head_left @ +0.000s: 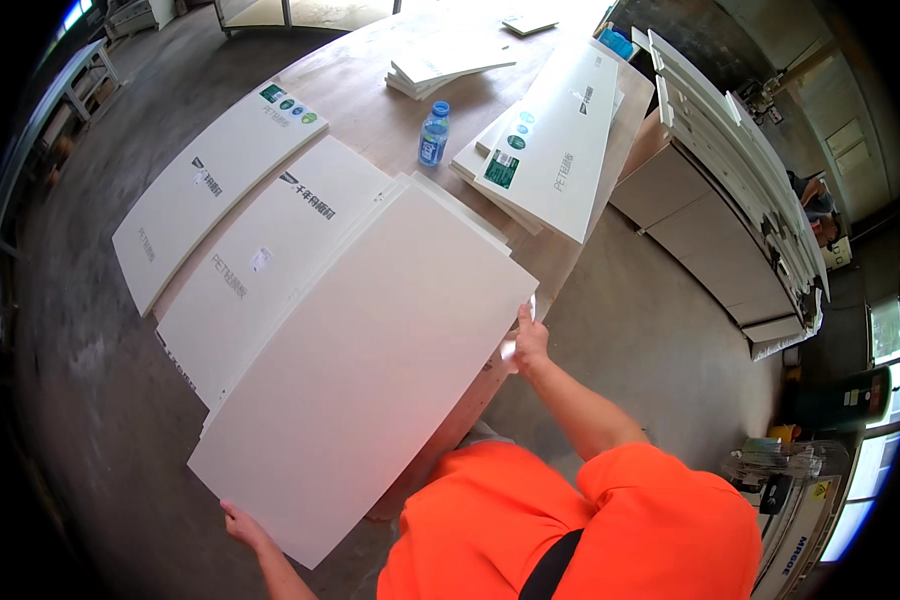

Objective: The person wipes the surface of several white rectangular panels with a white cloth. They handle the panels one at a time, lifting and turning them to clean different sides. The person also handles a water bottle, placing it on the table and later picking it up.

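A large plain white panel (370, 370) lies slanted across the near side of the table, its near corner reaching past the table edge. My left hand (242, 522) grips its lower left edge, the thumb on top. At the right-hand edge, my right hand (530, 338) is closed on the same panel. Something shiny and pale (510, 355) shows beside the right fingers; I cannot make out what it is. Under and beyond this panel is a printed white board (270, 245), overlapped along its right side. Another printed board (220, 190) lies farther left.
A blue-capped bottle (434, 135) stands on the table (355, 80) beyond the panel. Stacked printed boards (550, 140) lie along the right side, smaller white pieces (440, 68) at the back. A tall stack of panels (720, 230) stands to the right, across a strip of floor.
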A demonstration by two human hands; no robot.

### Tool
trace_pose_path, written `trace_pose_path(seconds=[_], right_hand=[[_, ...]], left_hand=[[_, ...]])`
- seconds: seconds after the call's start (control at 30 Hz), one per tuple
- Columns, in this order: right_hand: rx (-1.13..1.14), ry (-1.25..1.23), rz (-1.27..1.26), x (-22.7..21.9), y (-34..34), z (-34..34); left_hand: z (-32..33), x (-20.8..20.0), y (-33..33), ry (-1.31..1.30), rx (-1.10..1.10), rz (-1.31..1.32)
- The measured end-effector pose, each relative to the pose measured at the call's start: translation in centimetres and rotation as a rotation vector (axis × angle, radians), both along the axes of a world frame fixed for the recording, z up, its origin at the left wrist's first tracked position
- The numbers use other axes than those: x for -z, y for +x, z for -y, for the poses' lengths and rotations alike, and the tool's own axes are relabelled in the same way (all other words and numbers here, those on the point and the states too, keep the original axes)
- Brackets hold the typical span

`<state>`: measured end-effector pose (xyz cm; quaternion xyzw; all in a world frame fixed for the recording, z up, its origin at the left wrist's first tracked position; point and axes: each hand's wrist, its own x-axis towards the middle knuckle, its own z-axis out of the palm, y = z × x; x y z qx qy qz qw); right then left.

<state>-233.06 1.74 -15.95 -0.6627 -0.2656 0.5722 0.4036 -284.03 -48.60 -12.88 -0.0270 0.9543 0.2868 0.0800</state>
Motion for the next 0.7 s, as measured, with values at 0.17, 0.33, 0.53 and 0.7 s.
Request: trace_pose_path(seconds=[0.17,0.33,0.53,0.7], right_hand=[[-0.129,-0.189,-0.271,-3.2,-2.7,1.6],[-0.396,-0.308,-0.424,-5.8,-4.0,0.2],[-0.490,-0.058,-0.460,-12.7,-16.4,-4.9],[-0.539,-0.090,-0.533,-7.6,-30.8,-16.4]], left_hand=[[3.7,0.6,9.4,0.529,-0.260,0.250],[5.0,-2.0,9.9,0.505,-0.224,0.223],[0.8,-6.4,0.5,0.488,-0.221,0.242],[-9.2,-5.4,-15.8,0.581,-0.149,0.210]])
